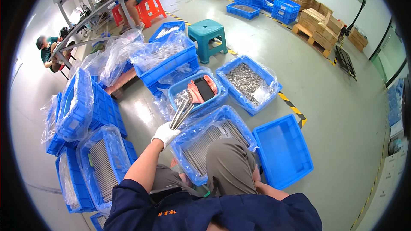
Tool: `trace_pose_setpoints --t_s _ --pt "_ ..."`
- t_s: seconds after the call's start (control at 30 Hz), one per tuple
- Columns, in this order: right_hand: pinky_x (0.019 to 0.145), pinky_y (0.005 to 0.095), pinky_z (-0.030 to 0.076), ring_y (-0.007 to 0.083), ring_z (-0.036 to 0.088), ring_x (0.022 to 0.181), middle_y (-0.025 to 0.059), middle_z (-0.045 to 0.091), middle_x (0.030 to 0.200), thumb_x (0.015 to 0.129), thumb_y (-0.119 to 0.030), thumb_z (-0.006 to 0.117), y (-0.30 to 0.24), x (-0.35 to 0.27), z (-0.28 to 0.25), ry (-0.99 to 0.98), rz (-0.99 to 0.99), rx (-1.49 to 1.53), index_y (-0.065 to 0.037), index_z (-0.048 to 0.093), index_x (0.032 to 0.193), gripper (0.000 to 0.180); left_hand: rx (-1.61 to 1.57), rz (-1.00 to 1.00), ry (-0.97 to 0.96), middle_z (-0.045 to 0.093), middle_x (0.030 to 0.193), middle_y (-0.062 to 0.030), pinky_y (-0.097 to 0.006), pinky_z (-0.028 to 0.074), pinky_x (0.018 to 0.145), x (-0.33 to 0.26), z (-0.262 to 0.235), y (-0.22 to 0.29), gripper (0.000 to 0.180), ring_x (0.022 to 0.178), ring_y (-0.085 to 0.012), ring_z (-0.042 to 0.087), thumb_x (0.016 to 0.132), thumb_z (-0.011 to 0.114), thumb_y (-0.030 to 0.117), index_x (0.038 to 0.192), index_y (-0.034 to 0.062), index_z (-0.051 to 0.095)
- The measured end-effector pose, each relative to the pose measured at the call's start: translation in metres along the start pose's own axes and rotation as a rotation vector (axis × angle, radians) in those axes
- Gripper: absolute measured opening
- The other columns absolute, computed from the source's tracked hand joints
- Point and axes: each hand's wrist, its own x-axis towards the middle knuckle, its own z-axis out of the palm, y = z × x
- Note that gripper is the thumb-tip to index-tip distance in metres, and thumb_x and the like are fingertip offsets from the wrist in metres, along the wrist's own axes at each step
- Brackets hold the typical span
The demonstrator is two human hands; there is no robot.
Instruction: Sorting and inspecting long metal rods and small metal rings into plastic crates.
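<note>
My left hand (166, 135), in a white glove, is closed around a small bundle of thin metal rods (181, 114). The rods stick up and fan out slightly above the fist. Just beyond them sits a small blue tub (174, 90) with small metal parts, a pink cloth (195, 91) and a black phone (206, 87). To the right of my left hand, a plastic-lined blue crate (246, 124) holds rows of similar rods, partly covered by my knee. My right forearm (274, 191) reaches in behind my right leg, which hides the hand.
A shallow blue crate (284, 152) stands at my right. Beyond it, another blue crate (267, 102) holds small metal pieces. Stacked lined crates (102, 111) crowd my left side. A teal stool (208, 30) stands ahead. Two people sit by workbenches at the far left.
</note>
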Motion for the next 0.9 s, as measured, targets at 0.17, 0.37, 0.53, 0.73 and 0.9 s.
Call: trace_pose_setpoints --t_s 0.17,0.37,0.53,0.73,0.9 --pt "0.074 0.0387 0.043 0.0210 0.054 0.091 0.0111 0.056 0.100 0.080 -0.029 0.044 0.037 0.058 -0.005 -0.015 0.139 -0.391 0.002 0.054 0.099 0.038 0.062 -0.018 0.007 0.058 0.084 -0.0152 -0.031 0.042 0.073 0.002 0.001 -0.009 0.038 0.079 -0.0260 0.055 0.064 0.059 0.028 0.093 0.0025 0.055" --pt "0.058 0.0331 0.048 0.0249 0.059 0.072 0.0143 0.060 0.080 0.068 -0.046 0.058 0.099 0.118 -0.061 -0.037 0.230 -0.983 0.002 0.060 0.082 0.050 0.065 0.015 0.005 0.058 0.082 -0.0154 -0.032 0.042 0.071 0.002 -0.001 -0.009 0.038 0.077 -0.0269 0.055 0.064 0.059 0.029 0.092 0.0026 0.055" --pt "0.059 0.0363 0.046 0.0280 0.057 0.066 0.0167 0.059 0.080 0.062 -0.050 0.061 0.061 0.136 -0.063 -0.309 -0.014 -1.196 -0.002 0.062 0.084 0.053 -0.006 -0.032 0.006 0.058 0.082 -0.0143 -0.030 0.042 0.070 0.000 -0.002 -0.008 0.037 0.076 -0.0234 0.055 0.063 0.060 0.026 0.092 0.0021 0.055" --pt "0.056 0.0344 0.049 0.0240 0.060 0.072 0.0117 0.061 0.082 0.070 -0.038 0.058 0.138 0.204 -0.088 -0.290 0.122 -1.404 -0.008 0.064 0.080 0.032 0.000 -0.016 -0.028 0.058 0.085 -0.0144 -0.030 0.042 0.072 0.002 0.002 0.006 0.040 0.079 -0.0236 0.055 0.064 0.060 0.027 0.094 0.0021 0.055" --pt "0.059 0.0357 0.049 0.0239 0.060 0.074 0.0103 0.061 0.084 0.073 -0.027 0.053 0.138 0.181 -0.052 0.003 -0.359 -1.590 -0.008 0.064 0.076 0.023 0.024 -0.040 0.013 0.058 0.085 -0.0150 -0.030 0.042 0.072 -0.006 -0.005 -0.003 0.040 0.079 -0.0247 0.056 0.064 0.059 0.027 0.094 0.0021 0.055"
